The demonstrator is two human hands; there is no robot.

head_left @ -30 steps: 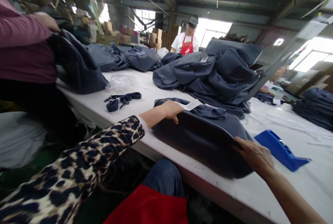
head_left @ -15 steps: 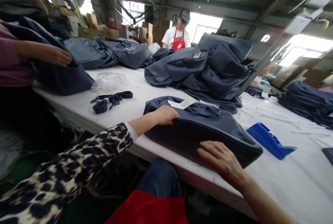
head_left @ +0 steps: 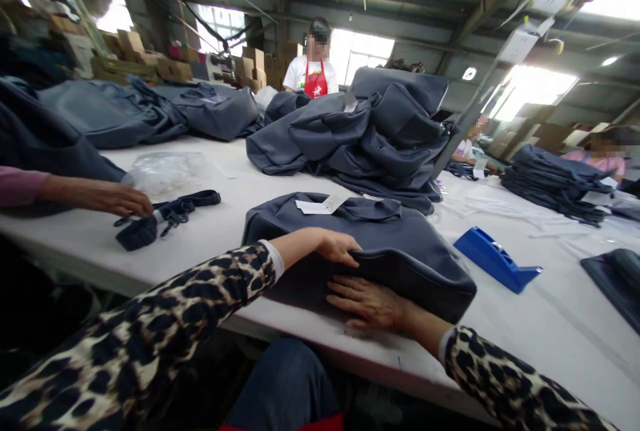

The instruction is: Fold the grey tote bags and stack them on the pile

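Observation:
A dark blue-grey bag (head_left: 415,234) lies on its side at the table's front edge, with a handle and a white paper tag (head_left: 323,204) on top. My left hand (head_left: 337,246) grips the bag's upper front edge, its fingers bent over the seam. Just below, my right hand (head_left: 370,303) rests against the bag's front face with fingers stretched and spread. At the left lies a bundled dark strap (head_left: 187,204) with clips. A co-worker's hand (head_left: 120,197) touches the strap bundle.
A heap of similar bags (head_left: 345,131) rises behind mine. A blue tape dispenser (head_left: 495,261) stands to the right on the white table (head_left: 560,337). Clear plastic wrap (head_left: 167,174) lies at the left. A person in a red apron (head_left: 315,77) is across the table.
My right hand has moved left and now lies flat on the bag's front. My left hand has shifted along the edge. The co-worker's hand has come down to the strap. The view has swung right.

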